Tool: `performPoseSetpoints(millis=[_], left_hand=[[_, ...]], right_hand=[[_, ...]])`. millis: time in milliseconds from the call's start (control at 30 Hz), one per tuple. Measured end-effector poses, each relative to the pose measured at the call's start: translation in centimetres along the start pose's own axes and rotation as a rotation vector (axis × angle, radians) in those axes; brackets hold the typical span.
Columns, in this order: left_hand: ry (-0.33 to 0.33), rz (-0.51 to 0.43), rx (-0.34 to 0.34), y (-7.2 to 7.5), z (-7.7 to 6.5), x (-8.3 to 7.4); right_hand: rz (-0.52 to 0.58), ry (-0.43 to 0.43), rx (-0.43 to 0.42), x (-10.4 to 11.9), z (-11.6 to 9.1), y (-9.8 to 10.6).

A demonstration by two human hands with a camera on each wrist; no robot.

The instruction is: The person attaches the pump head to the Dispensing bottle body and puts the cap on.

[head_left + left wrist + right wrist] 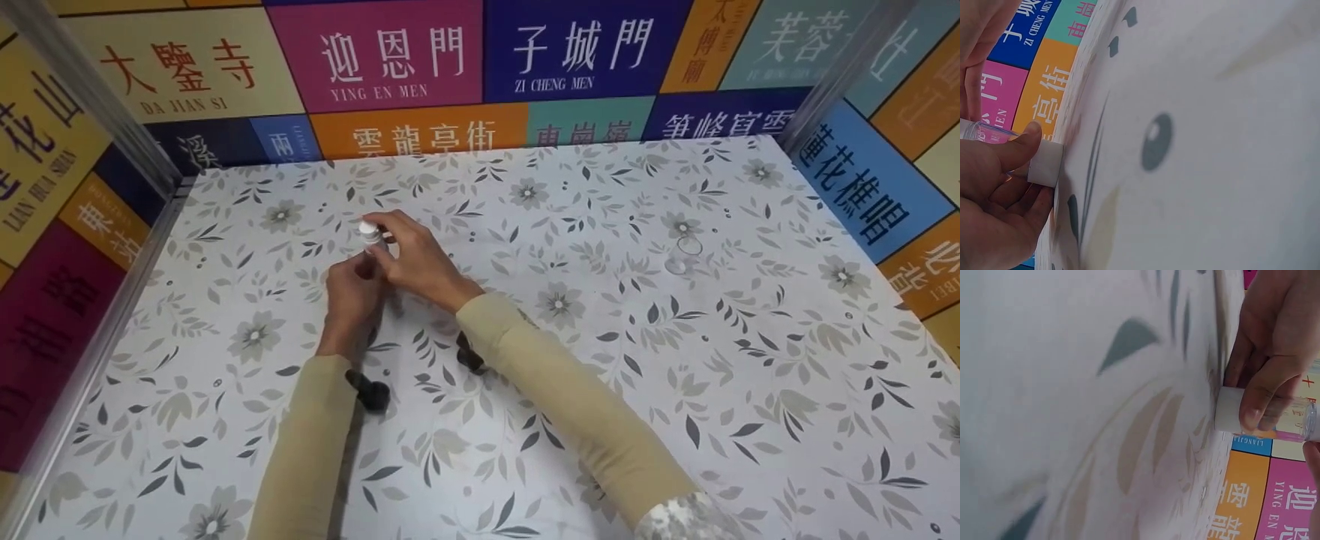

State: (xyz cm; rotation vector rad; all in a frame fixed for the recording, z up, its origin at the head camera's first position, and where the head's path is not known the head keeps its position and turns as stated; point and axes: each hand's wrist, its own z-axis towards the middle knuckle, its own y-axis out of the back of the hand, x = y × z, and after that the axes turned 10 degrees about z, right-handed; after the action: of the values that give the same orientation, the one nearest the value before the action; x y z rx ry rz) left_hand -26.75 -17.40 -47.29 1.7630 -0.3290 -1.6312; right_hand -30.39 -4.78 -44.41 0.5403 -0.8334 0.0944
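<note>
A small clear bottle (1002, 132) with a white base (1047, 163) and a white top (369, 229) stands upright on the tablecloth, left of centre. My left hand (354, 289) grips it low down, thumb and fingers round the clear body just above the base, as the left hand (1275, 343) in the right wrist view also shows. My right hand (416, 255) pinches the white top between thumb and index finger. In the left wrist view only part of the right hand (977, 39) appears, at the upper left. The bottle's middle is partly hidden by fingers.
A clear, round, cap-like piece (676, 266) lies on the floral tablecloth (480, 420) to the right. Colourful lettered panels (390, 56) stand along the back and both sides. Black wrist cameras (371, 394) hang at the sleeves.
</note>
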Motion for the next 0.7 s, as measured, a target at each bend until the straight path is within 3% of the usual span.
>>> performPoseSetpoints(millis=[167, 400, 700], left_hand=[[-0.014, -0.005, 0.008, -0.03, -0.12, 0.00], [-0.088, 0.007, -0.049, 0.06, -0.15, 0.09], [-0.051, -0.006, -0.015, -0.03, 0.02, 0.20]], right_hand=[[0.000, -0.055, -0.007, 0.27, 0.00, 0.13], [-0.056, -0.010, -0.010, 0.79, 0.43, -0.08], [-0.012, -0.008, 0.008, 0.60, 0.40, 0.08]])
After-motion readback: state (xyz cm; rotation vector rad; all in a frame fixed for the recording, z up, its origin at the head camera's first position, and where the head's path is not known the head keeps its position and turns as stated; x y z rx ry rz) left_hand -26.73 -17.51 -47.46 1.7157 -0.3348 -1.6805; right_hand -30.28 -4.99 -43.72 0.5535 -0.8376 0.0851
